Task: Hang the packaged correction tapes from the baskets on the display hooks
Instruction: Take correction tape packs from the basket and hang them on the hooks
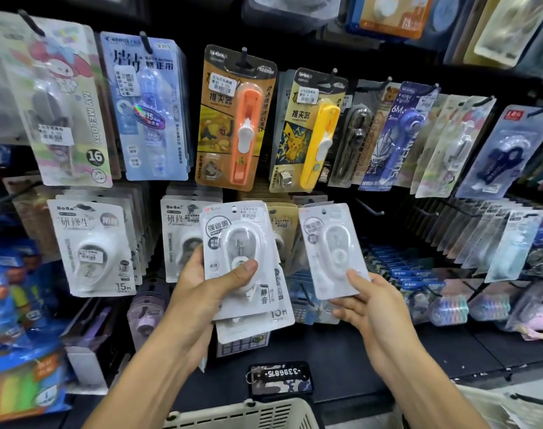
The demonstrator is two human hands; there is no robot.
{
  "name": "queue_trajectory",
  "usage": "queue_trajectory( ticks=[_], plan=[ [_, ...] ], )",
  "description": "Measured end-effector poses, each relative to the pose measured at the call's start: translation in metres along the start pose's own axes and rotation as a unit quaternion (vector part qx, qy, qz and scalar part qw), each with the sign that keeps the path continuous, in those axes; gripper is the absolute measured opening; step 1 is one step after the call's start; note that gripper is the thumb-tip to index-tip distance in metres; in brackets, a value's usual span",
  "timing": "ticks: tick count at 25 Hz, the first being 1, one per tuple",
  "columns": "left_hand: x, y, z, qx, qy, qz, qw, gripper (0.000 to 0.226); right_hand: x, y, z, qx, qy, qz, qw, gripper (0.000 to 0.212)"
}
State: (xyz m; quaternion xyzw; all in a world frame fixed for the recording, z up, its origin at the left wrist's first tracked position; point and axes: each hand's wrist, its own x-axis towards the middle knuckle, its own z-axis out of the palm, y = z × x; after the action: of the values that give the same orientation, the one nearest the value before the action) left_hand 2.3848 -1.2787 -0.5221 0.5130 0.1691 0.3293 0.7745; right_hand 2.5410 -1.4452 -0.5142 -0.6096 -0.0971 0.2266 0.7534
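head view: left hand [202,286] grips glossy blister packs [239,258]; right hand [361,300] pinches one pack [332,249].

— How many white correction tape packs in the hands?
— One alone [332,249] at three o'clock; a fanned stack [239,258] at nine, count unclear.
— Baskets?
— One cream basket [248,413], six o'clock.

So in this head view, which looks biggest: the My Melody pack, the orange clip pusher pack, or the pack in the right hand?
1. My Melody pack
2. Orange clip pusher pack
3. Right-hand pack

The first two look close, and nearness distorts size.
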Motion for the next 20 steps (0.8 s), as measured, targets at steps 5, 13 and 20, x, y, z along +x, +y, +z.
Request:
queue_trajectory(
  ticks=[5, 13, 20],
  plan=[
    [0.001, 0.0, -0.002, 0.007, 0.01, 0.003, 1.0, 0.059, 0.008, 0.006, -0.009, -0.084, 0.031, -0.017, 0.996, 0.017],
    [0.002, -0.004, -0.001, 0.015, 0.03, 0.021, 0.999, 0.056, 0.001, 0.017, 0.014, -0.137, -0.079, -0.046, 0.986, 0.031],
    [0.001, -0.013, 0.007, 0.044, 0.003, 0.008, 0.999, 0.072, -0.023, 0.031, 0.042, -0.203, -0.196, -0.117, 0.952, 0.031]
  ],
)
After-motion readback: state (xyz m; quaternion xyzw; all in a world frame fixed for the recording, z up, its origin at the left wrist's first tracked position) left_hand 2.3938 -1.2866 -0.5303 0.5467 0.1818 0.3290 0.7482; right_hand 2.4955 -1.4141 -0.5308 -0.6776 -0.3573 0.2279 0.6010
